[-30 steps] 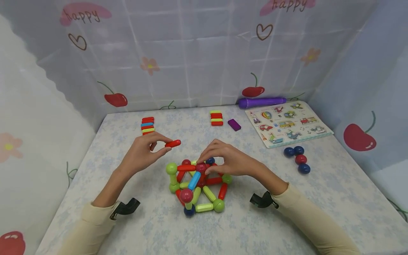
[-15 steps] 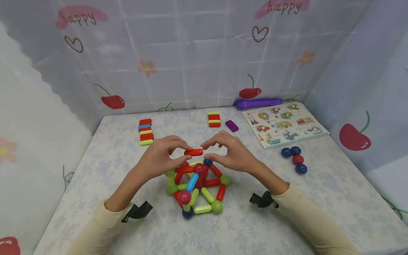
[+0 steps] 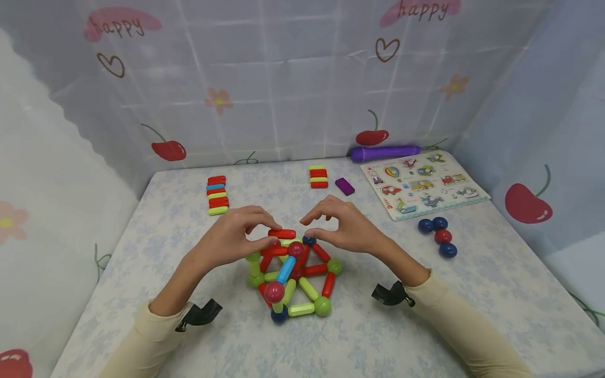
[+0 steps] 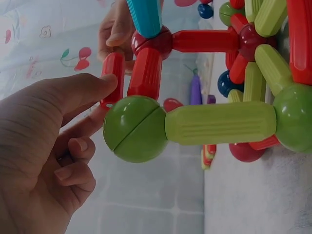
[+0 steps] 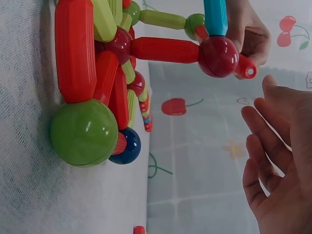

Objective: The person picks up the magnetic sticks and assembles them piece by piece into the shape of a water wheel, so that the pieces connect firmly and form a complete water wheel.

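Note:
My left hand [image 3: 236, 231] pinches a short red magnetic rod [image 3: 282, 234] between thumb and fingers, above the back of a ball-and-rod frame. The frame has a flat base of red and lime rods with green, blue and red balls. Upright lime rods [image 3: 255, 268] rise at its left and front. A blue rod [image 3: 285, 270] on top runs between two red balls, the rear one [image 3: 295, 249] standing at the middle. My right hand [image 3: 347, 228] hovers at the frame's right rear, thumb and fingers apart with nothing between them; the right wrist view shows its relaxed fingers [image 5: 265, 146].
Stacked loose rods lie at the back left [image 3: 217, 195] and back middle [image 3: 319, 177], beside a purple block [image 3: 345, 186]. A picture board [image 3: 416, 207] and a purple stick [image 3: 385, 153] lie at the back right. Several loose balls [image 3: 443, 237] sit in front of the board.
My left hand has brought the red rod rightward over the frame, then slightly left and lower. My right hand has come off the rear red ball and moved a little right.

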Demonstrator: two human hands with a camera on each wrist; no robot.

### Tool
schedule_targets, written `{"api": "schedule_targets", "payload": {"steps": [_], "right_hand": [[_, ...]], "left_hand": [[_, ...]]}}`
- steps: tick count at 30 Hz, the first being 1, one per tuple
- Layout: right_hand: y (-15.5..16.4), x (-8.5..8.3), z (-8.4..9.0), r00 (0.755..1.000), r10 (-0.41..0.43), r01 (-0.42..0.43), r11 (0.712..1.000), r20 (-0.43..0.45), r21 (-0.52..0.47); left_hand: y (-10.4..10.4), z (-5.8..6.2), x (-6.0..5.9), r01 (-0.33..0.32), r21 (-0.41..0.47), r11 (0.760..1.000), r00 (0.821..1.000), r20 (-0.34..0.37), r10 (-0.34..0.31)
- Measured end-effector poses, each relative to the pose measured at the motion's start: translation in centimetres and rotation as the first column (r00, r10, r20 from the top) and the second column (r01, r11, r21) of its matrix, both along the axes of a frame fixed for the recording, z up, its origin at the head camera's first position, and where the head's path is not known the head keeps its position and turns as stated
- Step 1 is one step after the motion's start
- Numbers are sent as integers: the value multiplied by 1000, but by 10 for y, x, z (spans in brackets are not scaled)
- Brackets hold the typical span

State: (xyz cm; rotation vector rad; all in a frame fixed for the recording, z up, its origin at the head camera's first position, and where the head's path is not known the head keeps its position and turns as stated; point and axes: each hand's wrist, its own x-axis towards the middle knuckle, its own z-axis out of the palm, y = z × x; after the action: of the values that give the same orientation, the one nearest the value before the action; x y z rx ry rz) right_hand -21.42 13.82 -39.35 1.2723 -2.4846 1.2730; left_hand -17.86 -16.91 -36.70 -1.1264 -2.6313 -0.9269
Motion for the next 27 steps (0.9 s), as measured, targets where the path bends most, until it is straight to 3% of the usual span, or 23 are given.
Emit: {"api": "schedule_targets", "payload": {"steps": [5, 12, 17, 22, 27], "right_hand": [[-1, 0, 0, 1000, 14, -15, 1000, 18, 24], [-2, -1, -4, 994, 103, -105, 993, 37, 58], [-2, -2, -7, 989, 139, -141, 989, 45, 47], [-2, -1, -11, 989, 138, -140, 990, 61, 34], [-4, -1, -14, 986, 153, -155, 987, 72, 34]], "left_hand": [[-2, 8, 8, 30, -21, 999, 999, 11, -30], [8, 18, 32, 46, -8, 999, 995, -92, -46], [24, 12, 39, 109, -14, 994, 988, -112, -110], [42, 6, 42, 179, -130, 975, 973, -124, -196], [46, 2, 45, 177, -159, 971, 972, -129, -198]]}}
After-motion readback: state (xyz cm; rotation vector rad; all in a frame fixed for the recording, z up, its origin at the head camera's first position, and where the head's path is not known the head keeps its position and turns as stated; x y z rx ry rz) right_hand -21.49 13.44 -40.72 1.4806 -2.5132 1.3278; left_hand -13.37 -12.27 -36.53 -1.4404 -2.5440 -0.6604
